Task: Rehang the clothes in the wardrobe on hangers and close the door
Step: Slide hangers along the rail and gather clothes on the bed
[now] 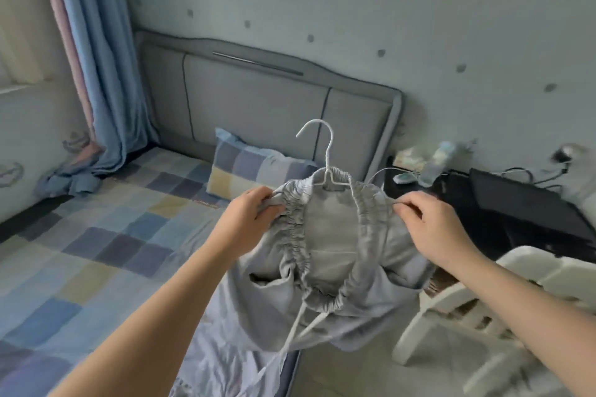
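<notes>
grey trousers (325, 255), waistband pinched by left hand (254, 213), right hand (432, 229).

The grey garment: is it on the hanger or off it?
On it: the white hanger pokes up through the waistband, stretched over its shoulders; the left hand and right hand grip it.

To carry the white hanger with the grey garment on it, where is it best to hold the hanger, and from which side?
Probably the bare neck just under the hook of the hanger, reached from above. It stands upright and free over the gathered waistband, while the arms below it largely disappear into the cloth.
</notes>
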The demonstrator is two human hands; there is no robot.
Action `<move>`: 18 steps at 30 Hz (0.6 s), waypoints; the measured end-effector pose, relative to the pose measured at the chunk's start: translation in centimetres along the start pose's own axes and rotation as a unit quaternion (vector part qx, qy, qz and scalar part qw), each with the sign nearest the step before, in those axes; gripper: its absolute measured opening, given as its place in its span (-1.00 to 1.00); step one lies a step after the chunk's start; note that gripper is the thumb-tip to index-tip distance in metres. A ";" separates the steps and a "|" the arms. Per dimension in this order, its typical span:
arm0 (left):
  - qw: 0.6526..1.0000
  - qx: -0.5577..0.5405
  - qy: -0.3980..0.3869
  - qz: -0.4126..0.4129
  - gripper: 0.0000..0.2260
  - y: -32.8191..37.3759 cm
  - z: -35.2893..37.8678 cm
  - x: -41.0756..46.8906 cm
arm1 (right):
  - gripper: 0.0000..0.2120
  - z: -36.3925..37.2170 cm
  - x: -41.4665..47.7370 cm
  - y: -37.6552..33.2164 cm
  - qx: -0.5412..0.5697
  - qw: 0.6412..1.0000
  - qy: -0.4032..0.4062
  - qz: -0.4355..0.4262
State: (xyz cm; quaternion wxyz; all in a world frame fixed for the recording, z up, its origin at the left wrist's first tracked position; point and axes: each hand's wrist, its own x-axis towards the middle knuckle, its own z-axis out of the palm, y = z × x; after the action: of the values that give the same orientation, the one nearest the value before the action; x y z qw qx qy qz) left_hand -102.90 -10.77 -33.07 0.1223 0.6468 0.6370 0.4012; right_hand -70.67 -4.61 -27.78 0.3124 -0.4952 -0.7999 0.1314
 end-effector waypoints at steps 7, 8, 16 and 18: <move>0.992 -0.068 -0.015 0.109 -0.67 16.6 10.6 7.9 | -0.89 -16.2 -4.0 8.8 -0.040 0.989 0.112 0.088; 0.989 -0.083 -0.013 0.120 -0.64 19.3 12.2 8.6 | -0.88 -18.8 -4.8 10.1 -0.041 0.987 0.119 0.101; 0.962 -0.153 -0.044 0.221 -0.66 41.3 24.1 11.7 | -0.86 -38.3 -10.3 18.3 -0.047 0.978 0.151 0.138; 0.953 -0.162 -0.052 0.253 -0.66 46.5 26.7 12.3 | -0.86 -42.7 -11.7 20.1 -0.064 0.976 0.157 0.137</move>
State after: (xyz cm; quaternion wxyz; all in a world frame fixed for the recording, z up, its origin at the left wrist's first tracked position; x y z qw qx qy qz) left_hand -52.77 2.65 -14.75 0.1526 0.7778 0.3721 0.4829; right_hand -25.79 -9.49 -9.66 0.3811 -0.6334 -0.6722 0.0419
